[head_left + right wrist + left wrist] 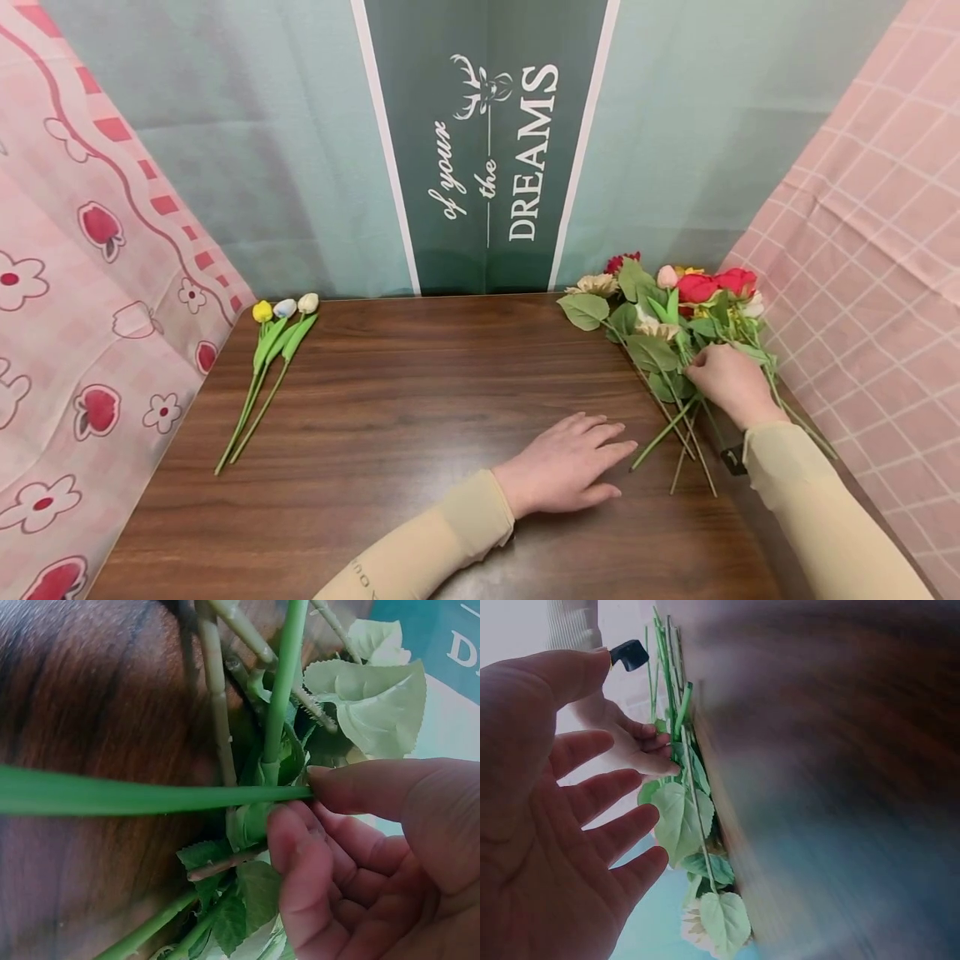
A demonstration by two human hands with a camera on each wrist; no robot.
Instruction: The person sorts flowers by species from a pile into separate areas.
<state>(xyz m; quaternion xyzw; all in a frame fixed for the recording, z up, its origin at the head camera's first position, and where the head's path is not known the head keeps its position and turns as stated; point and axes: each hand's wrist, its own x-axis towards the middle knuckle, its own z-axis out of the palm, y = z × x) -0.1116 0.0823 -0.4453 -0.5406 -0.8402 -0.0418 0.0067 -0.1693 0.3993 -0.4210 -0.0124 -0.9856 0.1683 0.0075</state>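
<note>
On the right, flowers (697, 290): probably light
Stem (150, 793): likely springy; grip midway
Right hand (731, 379): pinching stem
Left hand (566, 467): spread, empty

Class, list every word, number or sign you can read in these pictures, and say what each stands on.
"of your": dark green band on the backdrop.
"the": same band.
"DREAMS": same band.
Lettering on the left sleeve: too small and partial to read.
Mark on the black piece by the right sleeve: too small.
</note>
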